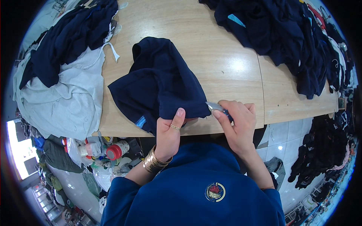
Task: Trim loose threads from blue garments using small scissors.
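Note:
A navy garment lies folded over on the wooden table, its near edge at the table's front. My left hand is closed on that near edge, thumb on top and the other fingers mostly hidden under the cloth. In my right hand is a pair of thread snips with metal blades. The blade tips touch or nearly touch the garment's right corner, where short thread ends show. A shiny blue patch sits on the garment's lower left part.
A wooden table spans the front. At left, a pale grey cloth lies partly under a navy garment pile. More navy garments are heaped at far right. Below the table's left edge are bags and a red-lidded container; dark clothes lie at right.

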A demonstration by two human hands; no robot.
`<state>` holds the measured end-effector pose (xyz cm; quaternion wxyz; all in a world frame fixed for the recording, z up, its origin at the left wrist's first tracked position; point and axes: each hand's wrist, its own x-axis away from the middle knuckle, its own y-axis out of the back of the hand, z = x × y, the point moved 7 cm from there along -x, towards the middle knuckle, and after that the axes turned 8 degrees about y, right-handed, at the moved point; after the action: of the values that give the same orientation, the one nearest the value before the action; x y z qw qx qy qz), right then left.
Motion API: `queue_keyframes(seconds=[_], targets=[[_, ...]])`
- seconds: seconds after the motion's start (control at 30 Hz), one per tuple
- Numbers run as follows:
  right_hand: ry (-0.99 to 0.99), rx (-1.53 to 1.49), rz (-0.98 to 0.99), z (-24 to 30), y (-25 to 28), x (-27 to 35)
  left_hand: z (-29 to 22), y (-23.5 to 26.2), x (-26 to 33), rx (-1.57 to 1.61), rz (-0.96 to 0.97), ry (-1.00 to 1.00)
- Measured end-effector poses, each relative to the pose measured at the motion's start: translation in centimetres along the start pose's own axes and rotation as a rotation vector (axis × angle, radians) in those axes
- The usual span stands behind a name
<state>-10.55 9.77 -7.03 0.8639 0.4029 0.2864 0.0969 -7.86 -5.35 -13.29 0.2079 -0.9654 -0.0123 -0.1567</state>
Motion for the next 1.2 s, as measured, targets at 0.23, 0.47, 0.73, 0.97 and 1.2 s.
queue_keyframes(seconds=[0.23,0.47,0.73,0.97,1.2], targets=[[-0.482,-0.579,-0.069,-3.6,-1.1,1.9,0.7,0.8,0.5,0.033,-0.013,-0.067],[-0.474,-0.766,-0.017,-2.0,-1.5,1.6,0.7,0.6,0.9,-0.077,0.007,-0.082],[-0.521,-0.771,-0.415,-5.1,1.9,2.8,0.0,-0.8,0.3,0.062,0.036,-0.031],[-0.566,-0.059,-0.311,-8.2,6.1,4.3,0.5,-1.1,0.8,0.197,0.088,0.022],[-0.515,-0.085,-0.251,-8.8,5.2,5.7,0.5,-1.5,1.6,0.189,0.154,-0.006]])
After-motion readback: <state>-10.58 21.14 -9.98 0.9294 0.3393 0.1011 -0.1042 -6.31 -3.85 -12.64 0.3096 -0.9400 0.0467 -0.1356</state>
